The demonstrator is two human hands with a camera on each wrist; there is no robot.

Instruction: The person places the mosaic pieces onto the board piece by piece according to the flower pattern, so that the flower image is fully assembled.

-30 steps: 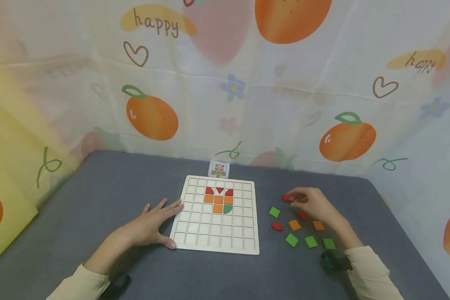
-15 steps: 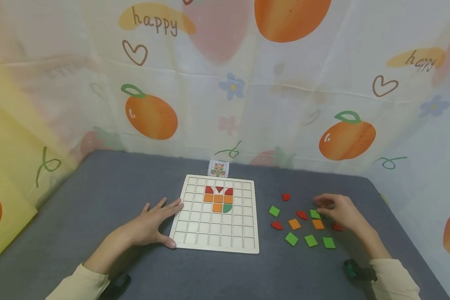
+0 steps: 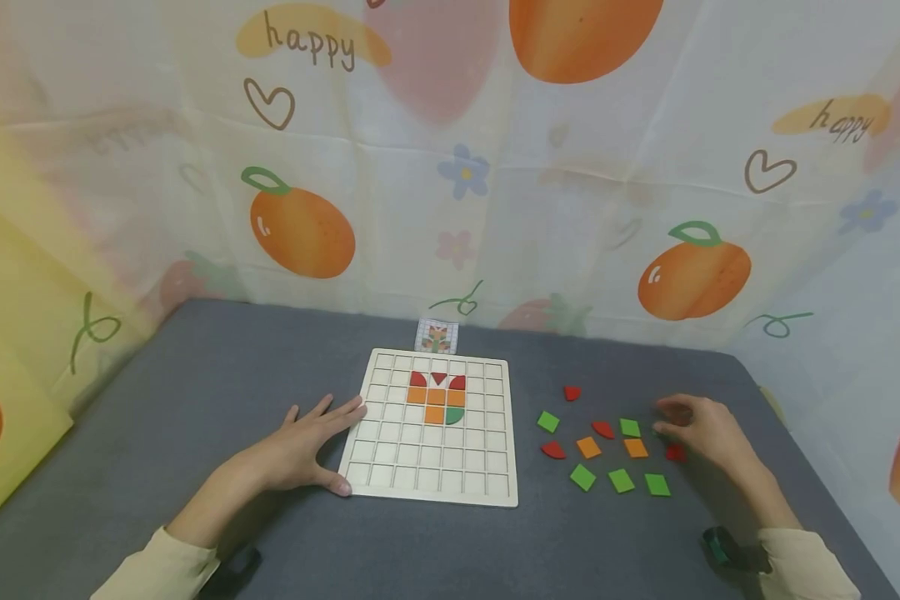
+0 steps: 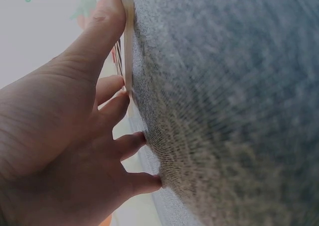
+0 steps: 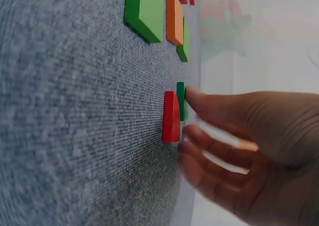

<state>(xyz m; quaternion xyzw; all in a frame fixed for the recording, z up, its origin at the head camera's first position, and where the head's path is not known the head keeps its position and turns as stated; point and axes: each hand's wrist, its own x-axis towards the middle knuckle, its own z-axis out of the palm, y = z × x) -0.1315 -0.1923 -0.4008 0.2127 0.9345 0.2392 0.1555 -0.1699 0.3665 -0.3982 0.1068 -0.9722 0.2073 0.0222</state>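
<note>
A pale wooden grid board (image 3: 427, 467) lies on the grey table, with red, orange and green tiles (image 3: 437, 398) set in its upper middle cells. My left hand (image 3: 337, 446) lies flat beside it, fingers straight, thumb and fingertips touching the board's left edge (image 4: 127, 47). My right hand (image 3: 663, 425) hovers with loosely curled fingers at the right end of the loose tiles. Its thumb tip touches a small green tile (image 5: 180, 100) that stands right next to a red tile (image 5: 171, 116), also seen as the red tile (image 3: 675, 452) beside the palm. No finger grips either tile.
Loose tiles lie right of the board: green squares (image 3: 621, 481), orange squares (image 3: 588, 447), red pieces (image 3: 572, 392). A small pattern card (image 3: 438, 337) leans against the fruit-print cloth at the table's back. The cloth walls in the table on three sides.
My right hand let go of the red piece at the upper left of the loose tiles and moved right, past a green square. My left hand and the board stayed put.
</note>
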